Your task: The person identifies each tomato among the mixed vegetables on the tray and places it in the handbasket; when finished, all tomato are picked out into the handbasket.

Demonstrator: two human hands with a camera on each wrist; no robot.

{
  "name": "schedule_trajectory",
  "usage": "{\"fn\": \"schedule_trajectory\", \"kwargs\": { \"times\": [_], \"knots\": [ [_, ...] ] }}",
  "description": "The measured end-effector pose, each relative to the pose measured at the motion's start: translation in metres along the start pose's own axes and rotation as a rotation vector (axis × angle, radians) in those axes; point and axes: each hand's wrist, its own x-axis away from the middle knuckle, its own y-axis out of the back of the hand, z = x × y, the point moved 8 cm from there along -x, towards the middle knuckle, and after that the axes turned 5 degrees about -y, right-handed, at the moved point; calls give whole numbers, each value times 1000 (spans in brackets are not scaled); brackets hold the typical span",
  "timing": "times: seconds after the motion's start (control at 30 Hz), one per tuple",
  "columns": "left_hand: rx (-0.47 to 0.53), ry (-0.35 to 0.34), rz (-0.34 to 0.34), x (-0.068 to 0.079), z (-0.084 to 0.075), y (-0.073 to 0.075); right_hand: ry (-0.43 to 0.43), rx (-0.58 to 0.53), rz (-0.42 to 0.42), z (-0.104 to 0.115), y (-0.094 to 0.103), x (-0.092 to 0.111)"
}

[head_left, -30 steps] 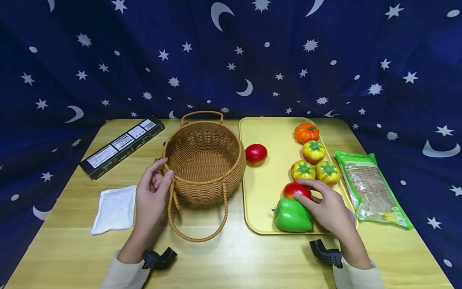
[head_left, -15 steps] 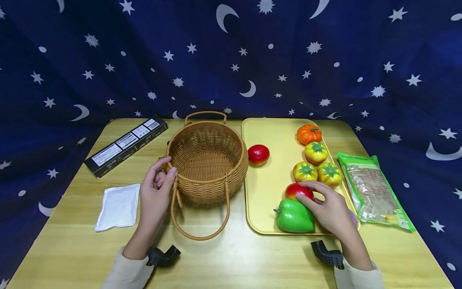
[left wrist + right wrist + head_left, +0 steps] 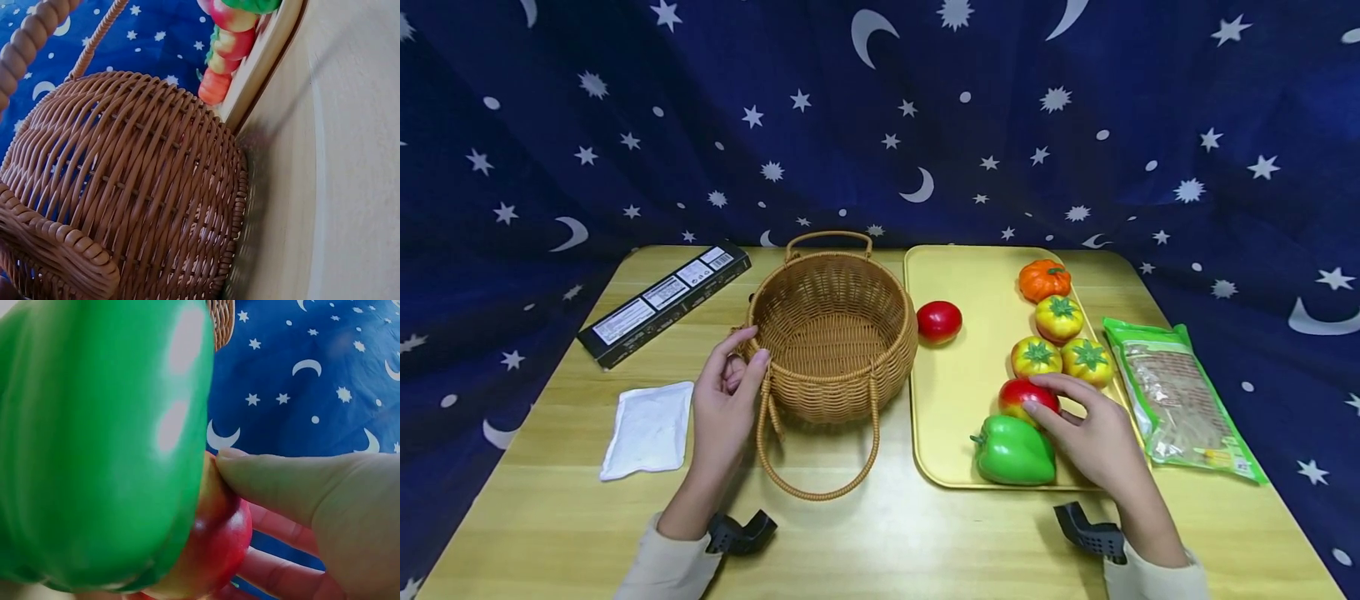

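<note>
In the head view, my left hand holds the near-left rim of a round wicker basket between thumb and forefinger. The inside of the basket is bare, and one handle hangs toward me. On the right, my right hand grips a red-and-yellow fruit between thumb and fingers, above the yellow tray. A green bell pepper lies right beside that fruit, on the near side. The right wrist view shows the thumb on the fruit, partly hidden behind the pepper.
Several yellow tomato-like fruits and an orange pumpkin line the tray's right side. A red oval fruit lies near its left edge. A green-edged packet, a black box and a white pouch flank the setup.
My right hand has shifted slightly right with the red-and-yellow fruit, which has turned to show more yellow. My left hand has stayed at the basket rim. The head view has shifted slightly.
</note>
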Motion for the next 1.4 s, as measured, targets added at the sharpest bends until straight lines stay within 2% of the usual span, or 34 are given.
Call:
{"fn": "schedule_trajectory", "kwargs": {
  "times": [0.27, 0.6, 0.77, 1.1, 1.4],
  "knots": [
    [-18, 1, 16, -1, 0, 0, 32, -20, -23, 7, 7, -6],
    [-19, -1, 22, 1, 3, 1, 114, 29, -56, 33, 16, -19],
    [-6, 16, 20, 2, 3, 1, 150, 10, -60, 47, 17, -26],
    [-21, 5, 13, 1, 2, 2, 224, -25, -5, 84, 19, -44],
    [17, 7, 4, 1, -1, 0, 216, -82, 132, 120, 12, -64]
  ]
}}
